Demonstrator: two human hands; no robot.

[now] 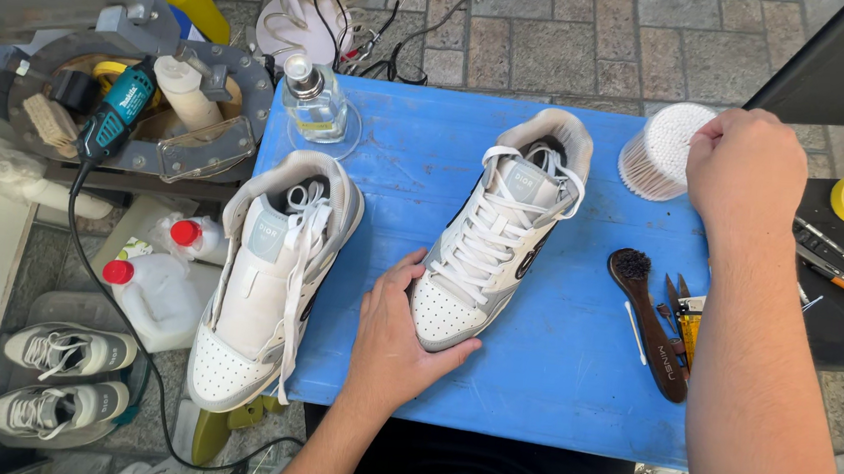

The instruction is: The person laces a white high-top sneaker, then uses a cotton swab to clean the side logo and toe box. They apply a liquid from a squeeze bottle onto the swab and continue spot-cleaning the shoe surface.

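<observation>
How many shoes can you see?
4. Two white sneakers sit on the blue table: the left sneaker overhangs its edge, the right sneaker is touched by the left hand. Two more sneakers lie on the floor, lower left. Others may be hidden.

Just the one head cam, looking steeply down from close above the blue surface (pixel 571 379), both hands in frame.

A round clear tub of cotton swabs (pixel 662 151) stands at the tabletop's (pixel 571 379) far right — two white red-capped jugs (pixel 152 291) sit left, below.
</observation>
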